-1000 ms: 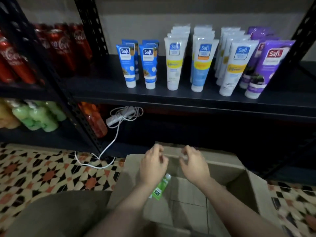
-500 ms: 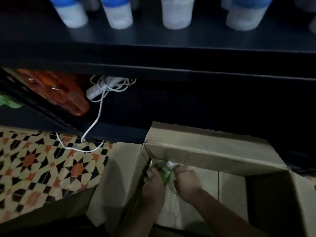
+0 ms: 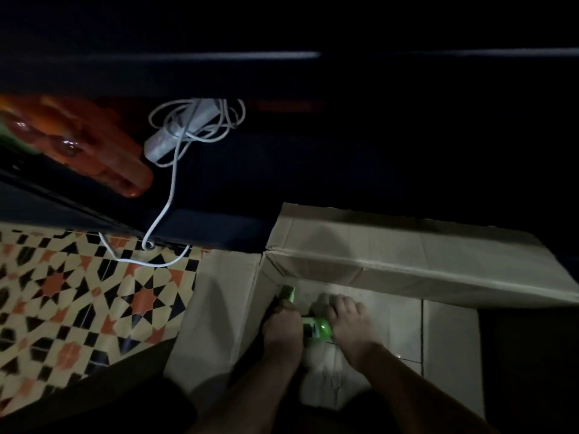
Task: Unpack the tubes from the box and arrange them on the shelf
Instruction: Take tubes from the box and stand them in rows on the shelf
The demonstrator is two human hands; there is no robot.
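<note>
Both my forearms reach forward and down from the near edge, close together and nearly parallel. My left hand (image 3: 283,332) is lowest and to the left, back of the hand up, fingers curled downward out of sight; whether they are closed around anything I cannot tell. My right hand (image 3: 347,321) lies just to the right of it, also back up, knuckles bent and fingers (image 3: 340,303) spread and arched toward the far side, their tips pressing down. The two hands are near each other, not touching.
</note>
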